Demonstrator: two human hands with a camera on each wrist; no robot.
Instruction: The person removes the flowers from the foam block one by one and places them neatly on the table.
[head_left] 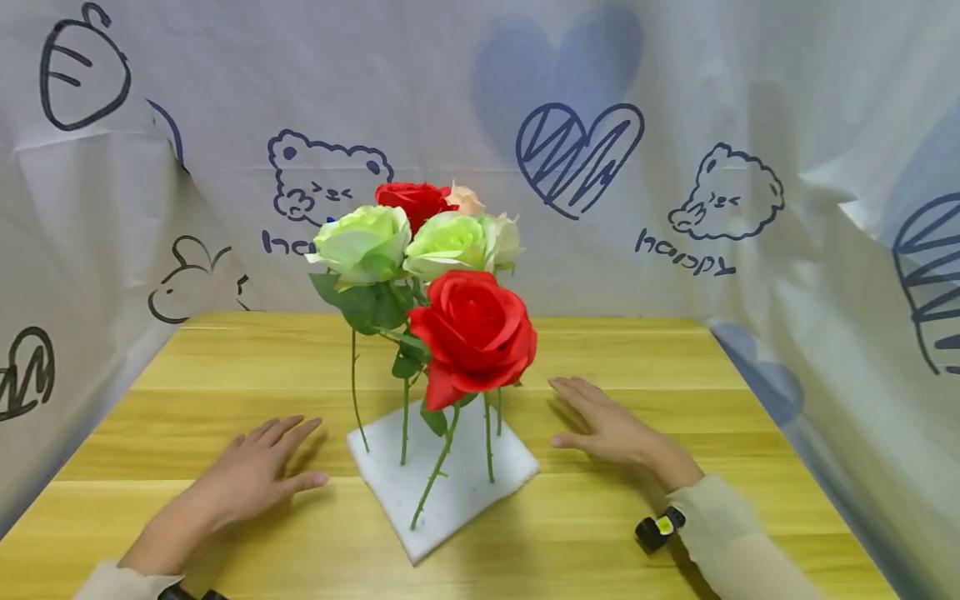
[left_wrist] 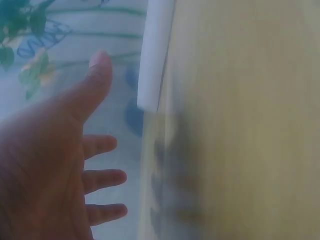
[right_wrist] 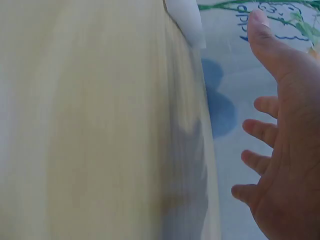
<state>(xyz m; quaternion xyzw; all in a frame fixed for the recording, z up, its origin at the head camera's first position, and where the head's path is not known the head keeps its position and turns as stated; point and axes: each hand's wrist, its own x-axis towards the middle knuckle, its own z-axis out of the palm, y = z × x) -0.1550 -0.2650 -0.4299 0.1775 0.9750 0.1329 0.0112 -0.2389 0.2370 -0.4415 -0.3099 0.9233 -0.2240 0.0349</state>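
A white foam slab (head_left: 457, 492) lies on the wooden table with several artificial roses standing in it on green stems. Nearest the camera is a large red rose (head_left: 480, 329), its stem leaning to the right. Behind it are two pale green roses (head_left: 363, 242), another red rose (head_left: 411, 204) and a peach rose (head_left: 467, 200). My left hand (head_left: 251, 471) is left of the slab, apart from it, fingers spread and holding nothing. To the slab's right, also apart, my right hand (head_left: 611, 425) has its fingers extended and empty. Both wrist views show the thumbs raised near the slab's edge.
The yellow wooden table (head_left: 637, 350) runs back to a white cloth backdrop (head_left: 450, 83) with drawn hearts and bears. The same cloth hangs along both sides. A small black device (head_left: 656, 533) is strapped at the right wrist.
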